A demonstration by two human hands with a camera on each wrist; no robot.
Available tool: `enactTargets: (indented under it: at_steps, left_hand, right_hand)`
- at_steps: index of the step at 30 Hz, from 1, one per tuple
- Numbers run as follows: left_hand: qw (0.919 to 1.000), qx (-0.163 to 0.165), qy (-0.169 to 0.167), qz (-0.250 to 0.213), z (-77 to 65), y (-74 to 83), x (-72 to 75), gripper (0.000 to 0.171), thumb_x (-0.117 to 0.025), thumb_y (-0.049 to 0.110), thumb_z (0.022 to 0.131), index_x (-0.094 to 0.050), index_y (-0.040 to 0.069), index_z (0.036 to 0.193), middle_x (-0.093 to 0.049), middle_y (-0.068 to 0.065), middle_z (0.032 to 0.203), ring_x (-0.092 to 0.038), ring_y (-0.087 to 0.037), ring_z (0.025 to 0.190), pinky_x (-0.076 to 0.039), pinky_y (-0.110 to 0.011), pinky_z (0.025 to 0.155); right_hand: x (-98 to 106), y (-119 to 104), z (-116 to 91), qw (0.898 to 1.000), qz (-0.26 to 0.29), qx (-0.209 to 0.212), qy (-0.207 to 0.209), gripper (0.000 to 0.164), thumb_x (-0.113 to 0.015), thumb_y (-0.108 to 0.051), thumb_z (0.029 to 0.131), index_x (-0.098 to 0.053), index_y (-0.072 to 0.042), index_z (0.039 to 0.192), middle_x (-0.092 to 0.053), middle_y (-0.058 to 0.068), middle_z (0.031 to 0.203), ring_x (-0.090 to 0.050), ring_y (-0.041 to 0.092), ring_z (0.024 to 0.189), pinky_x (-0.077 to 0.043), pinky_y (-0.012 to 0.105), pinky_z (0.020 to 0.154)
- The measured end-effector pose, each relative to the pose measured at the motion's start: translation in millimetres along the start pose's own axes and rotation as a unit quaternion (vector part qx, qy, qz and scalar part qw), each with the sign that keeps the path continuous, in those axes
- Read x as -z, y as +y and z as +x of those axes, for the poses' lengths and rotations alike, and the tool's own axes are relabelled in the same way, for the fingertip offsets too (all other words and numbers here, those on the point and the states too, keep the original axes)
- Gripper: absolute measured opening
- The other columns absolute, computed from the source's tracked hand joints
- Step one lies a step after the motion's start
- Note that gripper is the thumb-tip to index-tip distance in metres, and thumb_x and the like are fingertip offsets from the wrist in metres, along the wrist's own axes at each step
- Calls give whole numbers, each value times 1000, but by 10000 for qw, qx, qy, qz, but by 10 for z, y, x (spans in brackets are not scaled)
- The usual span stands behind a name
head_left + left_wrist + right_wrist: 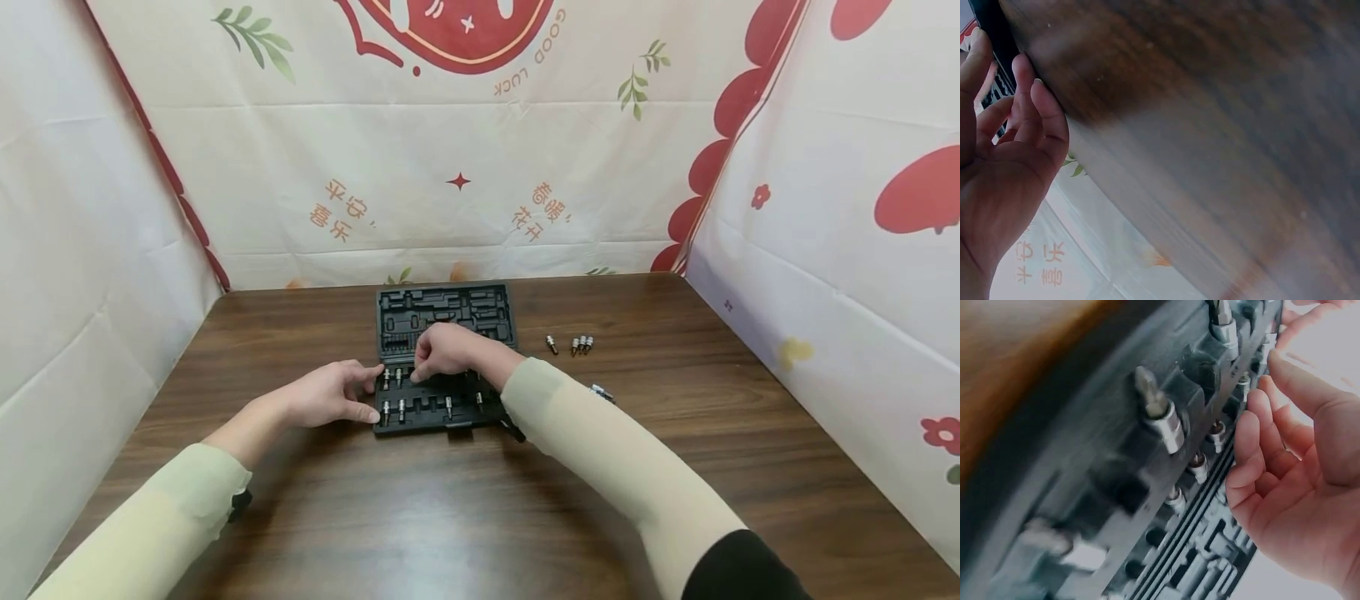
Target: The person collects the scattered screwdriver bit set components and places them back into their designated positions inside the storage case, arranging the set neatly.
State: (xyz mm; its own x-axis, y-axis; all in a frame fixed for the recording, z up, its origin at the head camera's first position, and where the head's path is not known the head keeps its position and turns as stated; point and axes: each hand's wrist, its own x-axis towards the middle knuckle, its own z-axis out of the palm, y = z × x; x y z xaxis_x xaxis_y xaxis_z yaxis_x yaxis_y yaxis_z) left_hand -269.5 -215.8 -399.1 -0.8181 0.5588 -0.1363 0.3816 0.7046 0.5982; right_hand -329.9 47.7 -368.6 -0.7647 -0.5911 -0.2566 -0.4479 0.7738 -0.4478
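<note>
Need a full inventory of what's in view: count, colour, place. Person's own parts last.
Table: one, brown, centre
Case: one, black, open on the table, lid at the far side
Bits in case: at least six, silvery, in two rows, others may be hidden
Loose bits: at least five, silvery, on the table right of the case
Printed cloth: count unclear, whitish with red and green prints, behind and both sides
Sleeves: two, pale yellow-green, on the forearms
Left grip: one, bare, touching the case's left edge
Right grip: one, bare, over the case, contents hidden
</note>
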Motion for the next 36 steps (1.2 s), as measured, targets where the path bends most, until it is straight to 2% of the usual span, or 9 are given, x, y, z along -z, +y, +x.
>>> enactTargets:
  at_steps: [7,10,18,23,27,32,36]
  left_hand:
    - [10000,-26,-40,69,-4,-25,12,91,-88,37,95,-44,-3,165,-67,-7,123,-61,-14,94,-51,-33,84]
    - [9999,-52,-43,100,-9,-9,27,92,-88,37,95,-44,-3,165,-67,-8,125,-62,-14,95,-51,-34,85]
    - [10000,-8,-45,1,-25,2,19,92,-88,37,95,-43,-4,165,-67,-10,127,-64,-13,96,-53,-36,88]
    - [10000,48,-46,-46,-29,-28,4,92,-87,39,96,-43,-2,166,-66,-11,128,-66,-14,97,-53,-36,89]
    - [10000,82,6,-11,-48,-66,-5,92,-87,40,95,-44,-2,165,-66,-9,126,-65,-14,95,-53,-36,88]
    - [10000,-28,66,8,-60,-86,-21,92,-88,40,95,-46,-4,163,-65,-8,123,-64,-13,94,-53,-35,86]
    - [9999,-121,50,-35,-32,-53,-31,92,-88,40,95,-46,-5,163,-65,-7,122,-64,-14,94,-53,-33,85]
  right_hand:
    - [75,172,-434,9941,217,182,-1047,23,-83,-36,100,-72,-19,90,-65,-6,87,-55,12,78,-49,30,76]
    - [65,243,-565,9925,223,97,-1195,23,-84,-36,100,-72,-19,90,-64,-7,85,-55,12,77,-49,30,74]
    - [-17,312,-730,9954,387,-121,-873,29,-86,-38,97,-68,-18,85,-61,-6,80,-54,12,72,-46,29,71]
    - [-39,317,-774,9973,218,82,-695,27,-85,-38,98,-69,-20,86,-62,-7,80,-53,11,71,-47,28,71]
    - [15,364,-815,9980,299,238,-500,24,-84,-35,99,-70,-19,89,-65,-6,82,-54,10,71,-48,29,72]
    - [144,565,-937,9991,382,139,-148,21,-80,-37,102,-73,-19,94,-67,-4,85,-56,11,72,-48,31,71]
    - [258,810,-1125,9977,560,-262,266,21,-79,-40,102,-75,-20,96,-68,-1,87,-57,14,73,-49,34,70]
